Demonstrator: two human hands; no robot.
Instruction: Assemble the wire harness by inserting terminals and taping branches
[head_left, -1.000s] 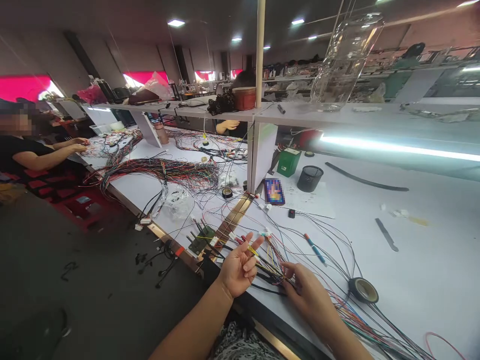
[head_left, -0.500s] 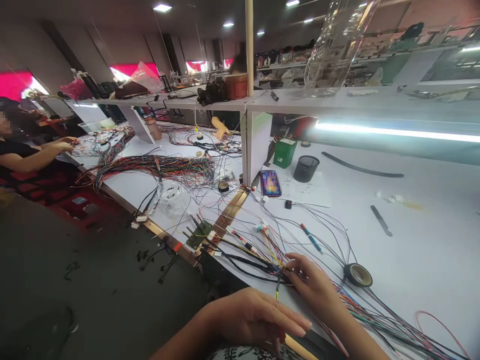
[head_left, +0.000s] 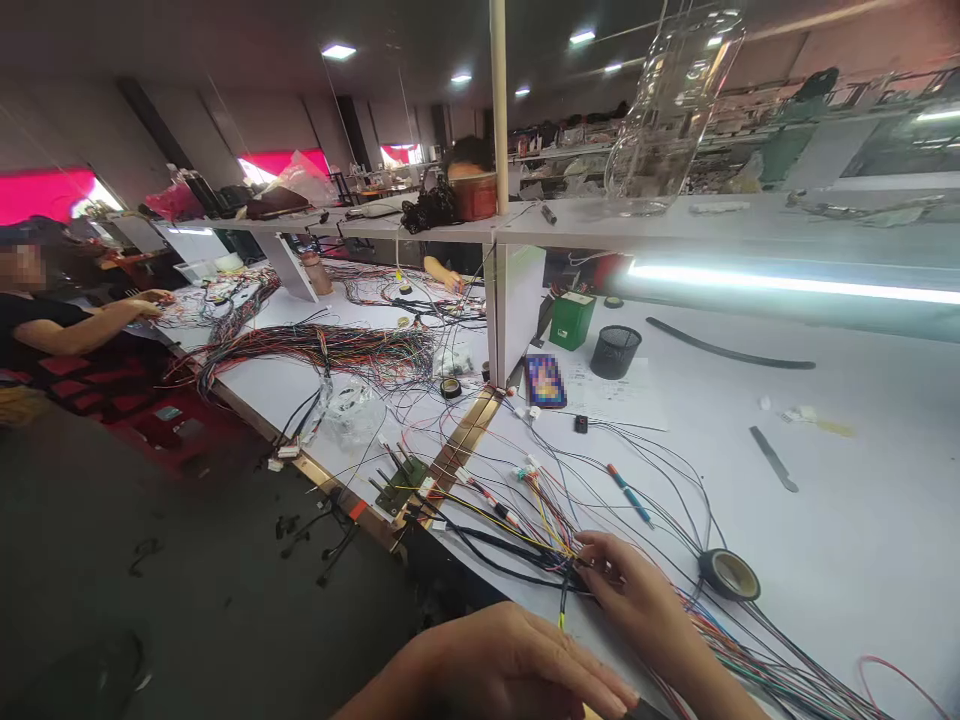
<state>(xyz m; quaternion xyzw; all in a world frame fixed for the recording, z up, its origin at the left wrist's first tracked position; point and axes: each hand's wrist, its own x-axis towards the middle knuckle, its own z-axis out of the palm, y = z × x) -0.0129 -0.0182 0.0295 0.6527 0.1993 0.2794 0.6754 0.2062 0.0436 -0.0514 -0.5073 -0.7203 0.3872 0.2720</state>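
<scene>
My right hand (head_left: pixel 626 590) has its thumb and fingers closed around the wire bundle (head_left: pixel 551 557) at the table's front edge, where black sleeved cables and thin coloured wires meet. Below it, at the bottom of the view, my left hand (head_left: pixel 517 655) is held with its fingers stretched out, back upward; its underside is hidden. A short cable with a yellow end (head_left: pixel 562 618) hangs from the bundle between both hands. A roll of black tape (head_left: pixel 729 575) lies right of my right hand, on thin wires.
A blue pen-like tool (head_left: pixel 631 495), a metal strip (head_left: pixel 772 458), a mesh cup (head_left: pixel 615 352) and a green box (head_left: pixel 572 320) lie beyond. A green board with upright pegs (head_left: pixel 401 487) stands left. A shelf (head_left: pixel 600 222) crosses above. Two other people work by wire piles (head_left: pixel 345 348).
The view has shifted slightly, so the table sits lower in it. My left hand appears lower and a little further right. My right hand keeps its place on the bundle.
</scene>
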